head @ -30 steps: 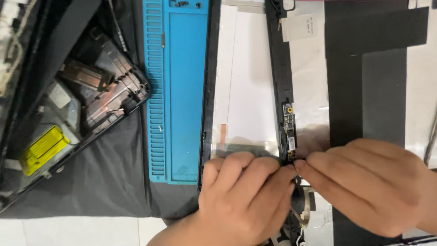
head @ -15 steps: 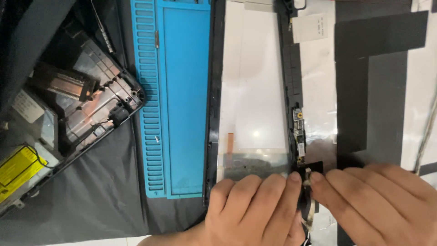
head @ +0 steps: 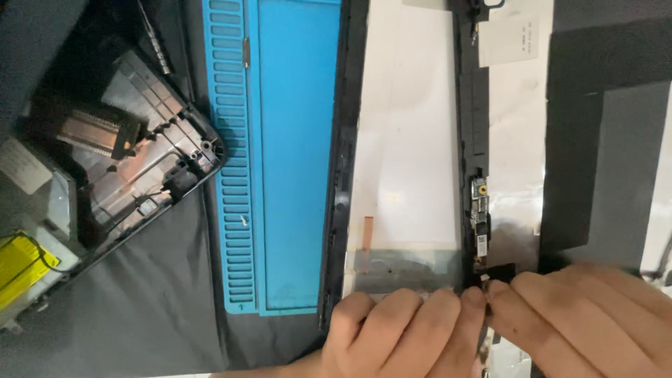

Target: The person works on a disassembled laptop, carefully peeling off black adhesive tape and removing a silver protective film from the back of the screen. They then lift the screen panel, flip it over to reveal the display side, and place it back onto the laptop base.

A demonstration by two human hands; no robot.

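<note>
Now, left hand (head: 399, 329) and right hand (head: 581, 315) meeting fingertip to fingertip, pinched on the small black tape flap (head: 498, 271) below the tiny green camera board (head: 479, 210), near edge of the black screen frame (head: 343, 140).

left hand (head: 392, 332): bare, no glove, ring or sleeve | right hand (head: 581, 318): bare, no glove or ring | nails: short, unpainted | wrists: out of view below the black bezel strip (head: 470, 105)
</note>
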